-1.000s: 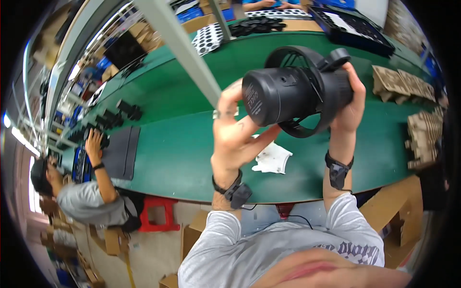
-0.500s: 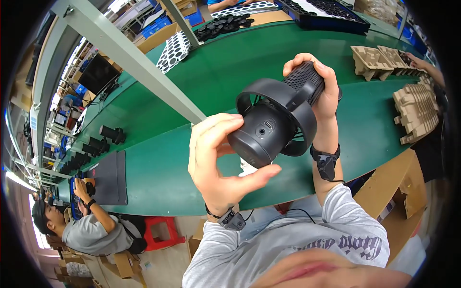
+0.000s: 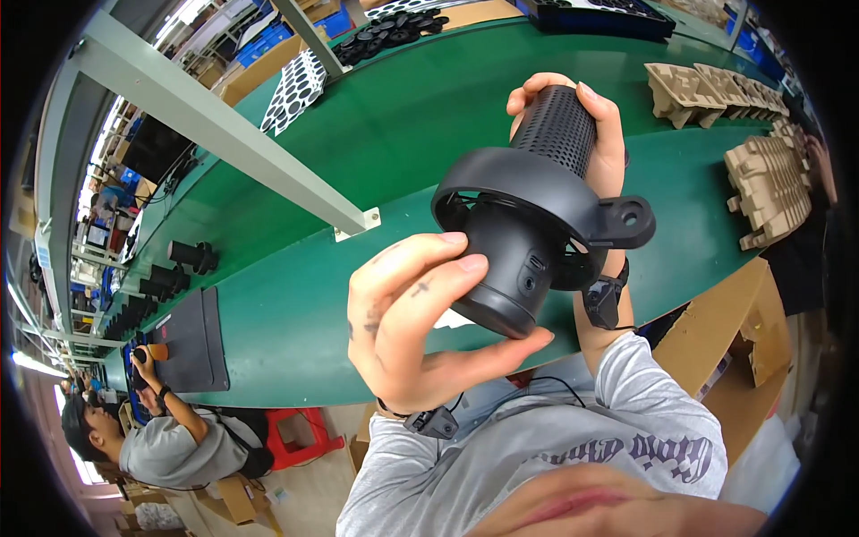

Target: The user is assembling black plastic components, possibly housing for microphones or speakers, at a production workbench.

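A black microphone (image 3: 501,237) is held tilted above the green bench, in both hands. Its perforated grille points up and away, and the smooth rounded end with two small ports is nearest me. Around its middle sits a black ring mount (image 3: 514,179), with a holed lug sticking out to the right. My right hand (image 3: 607,134) is wrapped round the grille from behind, part of its fingers hidden. My left hand (image 3: 398,309) grips the smooth end, fingertips on its left side and thumb beneath it.
The green bench (image 3: 295,331) runs across, with a grey upright post (image 3: 224,125) at left. Pulp trays (image 3: 769,188) lie at right, black discs (image 3: 394,36) at the back. Several similar microphones (image 3: 192,255) and a dark mat (image 3: 183,340) are at left, near a seated co-worker (image 3: 183,438).
The microphone has turned about its length: its ports have shifted to the right and the mount's lug now shows. My left fingers have moved along with the smooth end.
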A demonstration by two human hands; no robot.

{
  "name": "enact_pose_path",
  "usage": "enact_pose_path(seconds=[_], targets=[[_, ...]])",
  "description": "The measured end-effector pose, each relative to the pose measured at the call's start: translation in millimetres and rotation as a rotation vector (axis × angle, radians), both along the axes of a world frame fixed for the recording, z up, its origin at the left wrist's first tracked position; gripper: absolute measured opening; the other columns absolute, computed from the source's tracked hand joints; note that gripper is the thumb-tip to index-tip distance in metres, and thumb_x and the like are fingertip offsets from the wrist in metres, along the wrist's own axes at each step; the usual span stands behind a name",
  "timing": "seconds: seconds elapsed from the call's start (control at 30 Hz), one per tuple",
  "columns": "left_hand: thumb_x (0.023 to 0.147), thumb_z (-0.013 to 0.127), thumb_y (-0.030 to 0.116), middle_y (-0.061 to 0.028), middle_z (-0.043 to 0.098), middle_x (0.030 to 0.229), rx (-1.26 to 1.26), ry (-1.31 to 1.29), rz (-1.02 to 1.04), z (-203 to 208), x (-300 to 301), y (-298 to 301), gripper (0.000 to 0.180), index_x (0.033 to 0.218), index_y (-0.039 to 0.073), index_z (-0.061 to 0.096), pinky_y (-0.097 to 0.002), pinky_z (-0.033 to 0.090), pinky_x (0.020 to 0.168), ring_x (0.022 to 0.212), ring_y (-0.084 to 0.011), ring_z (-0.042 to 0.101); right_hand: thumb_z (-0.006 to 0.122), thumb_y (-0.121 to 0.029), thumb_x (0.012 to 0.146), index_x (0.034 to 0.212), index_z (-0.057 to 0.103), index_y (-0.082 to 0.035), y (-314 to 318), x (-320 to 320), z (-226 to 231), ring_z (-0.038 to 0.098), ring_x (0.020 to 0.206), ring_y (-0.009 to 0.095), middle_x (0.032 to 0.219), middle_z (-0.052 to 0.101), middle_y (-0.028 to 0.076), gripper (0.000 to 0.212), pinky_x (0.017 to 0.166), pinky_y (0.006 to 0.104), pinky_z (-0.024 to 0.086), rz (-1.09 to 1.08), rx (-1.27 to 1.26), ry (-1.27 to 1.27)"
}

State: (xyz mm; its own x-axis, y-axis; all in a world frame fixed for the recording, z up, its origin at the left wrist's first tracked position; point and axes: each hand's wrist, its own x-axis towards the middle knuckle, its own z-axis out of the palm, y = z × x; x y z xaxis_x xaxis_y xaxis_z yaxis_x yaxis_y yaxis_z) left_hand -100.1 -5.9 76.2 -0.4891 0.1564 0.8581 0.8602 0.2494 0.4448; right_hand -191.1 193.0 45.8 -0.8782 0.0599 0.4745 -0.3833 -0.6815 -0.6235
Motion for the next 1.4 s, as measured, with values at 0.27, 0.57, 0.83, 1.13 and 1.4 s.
enact_pose_path(seconds=[0.27,0.57,0.83,1.13,1.4], targets=[[0.05,0.082,0.007,-0.0104,0.059,0.105,-0.103,0.163,0.027,-5.5,-2.6,10.9,0.046,0.094,0.01,0.071,-0.0341,0.056,0.067,0.082,-0.0256,0.064,0.038,-0.034,0.092,0.105,0.059,0.003,8.3,0.4,0.0,0.063,0.079,0.022,0.095,0.062,0.016,0.044,0.069,0.0339,0.055,0.001,-0.001,-0.036],[0.045,0.077,0.007,-0.0133,0.056,0.107,-0.302,0.336,0.048,-2.5,-4.0,8.0,0.051,0.095,0.015,0.069,-0.0381,0.052,0.067,0.084,-0.029,0.059,0.039,-0.033,0.092,0.105,0.058,0.002,9.2,-1.6,0.1,0.063,0.08,0.023,0.096,0.061,0.016,0.042,0.068,0.0338,0.055,0.019,-0.067,-0.067],[0.047,0.079,0.007,-0.0113,0.057,0.106,-0.382,0.134,-0.09,0.2,-4.5,2.0,0.047,0.093,0.015,0.07,-0.0387,0.048,0.074,0.087,-0.0285,0.056,0.048,-0.028,0.088,0.104,0.056,0.002,7.0,2.5,-0.8,0.063,0.082,0.024,0.095,0.061,0.017,0.035,0.071,0.0364,0.056,-0.106,-0.198,-0.035],[0.046,0.087,0.039,-0.0133,0.055,0.109,-0.519,-0.15,-0.077,-2.5,-37.3,-1.4,0.064,0.095,0.004,0.064,-0.0391,0.046,0.081,0.098,-0.0292,0.056,0.068,-0.01,0.07,0.112,0.049,0.003,1.1,44.3,33.4,0.062,0.073,0.022,0.082,0.062,0.018,0.048,0.069,0.0311,0.051,-0.442,0.279,0.181],[0.048,0.088,0.035,-0.015,0.046,0.116,-0.672,-0.309,-0.19,-11.1,-38.3,17.5,0.056,0.083,0.003,0.061,-0.0466,0.044,0.091,0.106,-0.0321,0.051,0.065,-0.003,0.069,0.11,0.052,0.003,8.5,44.3,34.4,0.062,0.074,0.019,0.082,0.064,0.016,0.044,0.07,0.0299,0.051,-0.328,0.277,0.158]])
